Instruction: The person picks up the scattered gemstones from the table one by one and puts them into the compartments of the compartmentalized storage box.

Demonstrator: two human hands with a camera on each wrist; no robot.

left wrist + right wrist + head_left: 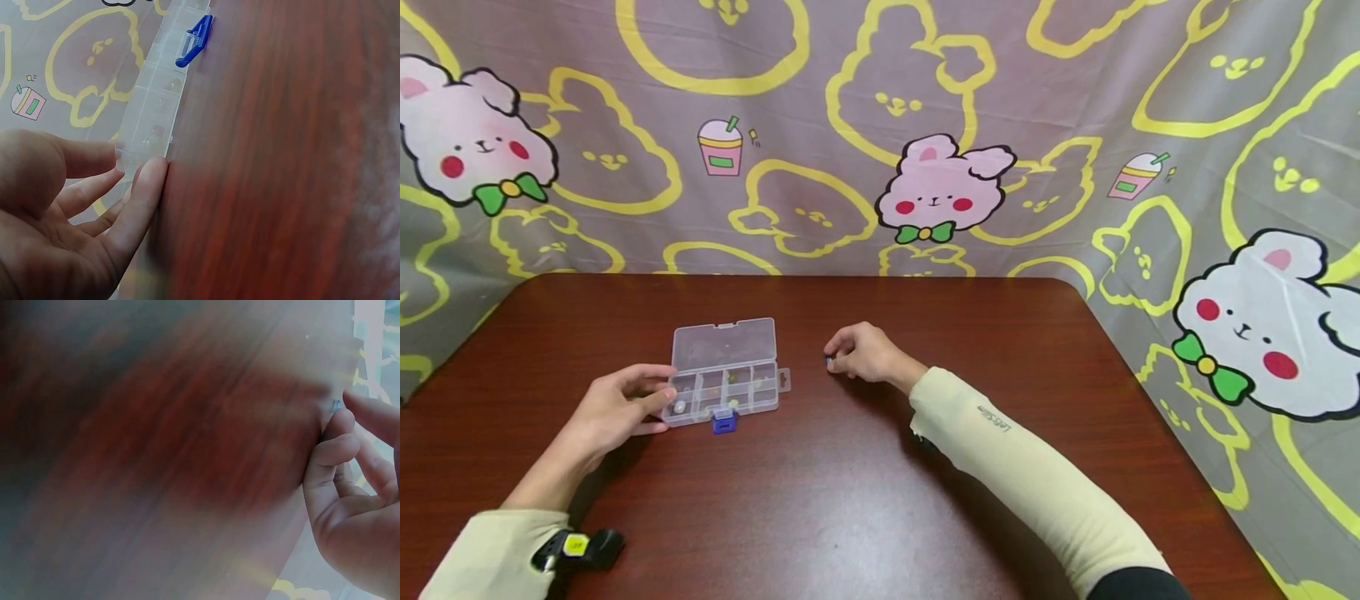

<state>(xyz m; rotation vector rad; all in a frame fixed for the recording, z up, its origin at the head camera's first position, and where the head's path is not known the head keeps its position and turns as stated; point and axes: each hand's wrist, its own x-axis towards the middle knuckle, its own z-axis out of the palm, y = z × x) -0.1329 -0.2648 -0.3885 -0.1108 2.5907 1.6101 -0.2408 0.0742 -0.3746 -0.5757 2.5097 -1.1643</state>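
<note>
A clear plastic compartment box (pixel 724 387) lies on the table with its lid (pixel 724 346) swung back. Small round beads (pixel 681 407) sit in some of its compartments. A blue latch (pixel 725 422) hangs off the near side, and the left wrist view shows the latch (pixel 199 41) too. My left hand (pixel 621 408) holds the left end of the box, fingers and thumb on its corners. To the right of the box, my right hand (pixel 867 354) pinches a small bluish piece (pixel 829 361) low over the table. Only a glint of this piece (pixel 336 405) shows between the fingertips in the right wrist view.
The brown wooden table (pixel 820 500) has rounded far corners. Behind it and along the right hangs a grey curtain (pixel 820 117) with cartoon bunnies. A black wrist strap with a camera (pixel 580 550) sits on the left sleeve.
</note>
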